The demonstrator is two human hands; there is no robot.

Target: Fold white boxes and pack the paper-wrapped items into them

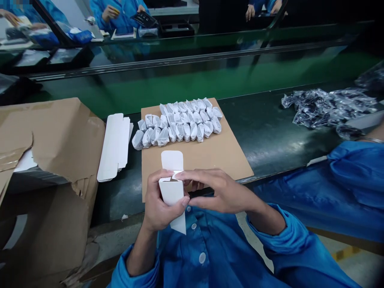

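My left hand (159, 204) is wrapped round a small white carton (172, 191) held upright close to my chest, its top flap standing open. My right hand (220, 191) reaches across from the right, fingers stretched toward the carton's open mouth and touching its top edge. Whether anything sits between those fingers is hidden. Beyond the hands, a brown cardboard sheet (210, 154) lies on the dark bench. Several small white plastic-wrapped parts (177, 124) lie in rows on the sheet.
A stack of flat white carton blanks (115, 144) lies left of the sheet. A torn brown cardboard box (51, 144) fills the left. Dark bagged items (327, 106) lie at the far right beside a co-worker's blue sleeve (357, 168). A green conveyor belt (192, 80) runs behind, with people in blue beyond.
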